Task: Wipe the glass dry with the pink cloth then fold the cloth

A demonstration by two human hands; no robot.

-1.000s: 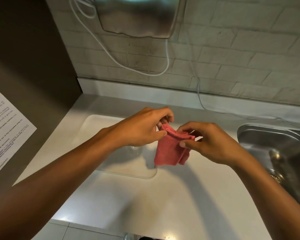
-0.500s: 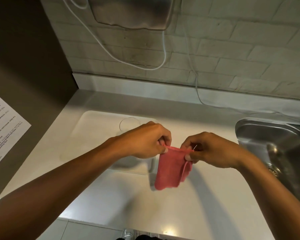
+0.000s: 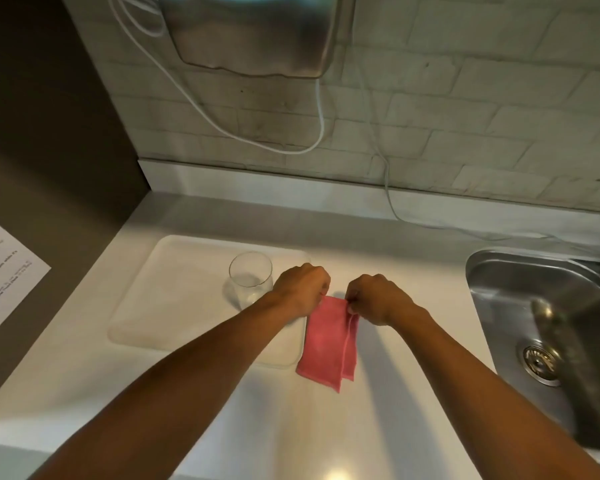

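The clear, empty drinking glass (image 3: pixel 250 280) stands upright on the pale rectangular tray (image 3: pixel 174 299), set aside and apparently done with, so both hands are free for folding the small pink cloth (image 3: pixel 329 341). The left hand (image 3: pixel 300 289) and right hand (image 3: pixel 378 299) each pinch a top corner with fingers pressed together. The cloth hangs doubled between them, lower edge near the white countertop (image 3: pixel 291 427), likely to align the layers.
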